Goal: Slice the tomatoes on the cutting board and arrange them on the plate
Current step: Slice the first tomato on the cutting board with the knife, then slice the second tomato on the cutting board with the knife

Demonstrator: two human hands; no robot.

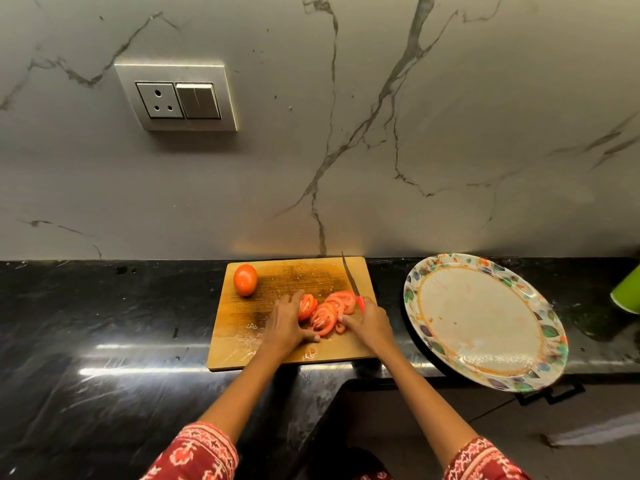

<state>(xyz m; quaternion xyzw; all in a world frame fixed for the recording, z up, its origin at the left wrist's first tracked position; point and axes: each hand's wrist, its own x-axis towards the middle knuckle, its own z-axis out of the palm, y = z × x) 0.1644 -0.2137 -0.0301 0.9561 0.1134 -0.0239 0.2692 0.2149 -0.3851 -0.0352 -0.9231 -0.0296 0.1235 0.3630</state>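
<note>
Head view is showing me both hands working over the wooden cutting board (242,341), which is sitting on the dark counter (104,323) against the marble wall. My left hand (285,322) is curling its fingers round the uncut end piece of tomato (306,306), holding it steady on the board so it is not rolling under the blade. My right hand (367,323) is gripping the red handle of the knife (351,282), fingers wrapped tight, with the blade pointing away toward the wall and lying beyond the fanned slices (332,311). The slices are leaning on one another between my two hands, and I am judging that both hands are closing in on the pile to gather it. A whole tomato (245,279) is waiting at the far left corner of the board, well apart from the cutting, so it is staying out of the knife's way. The patterned plate (550,317) is lying to the right, near the board, its near rim overhanging the counter edge; it is carrying only smears, no slices yet. I am reckoning one tomato is nearly done, one untouched.
</note>
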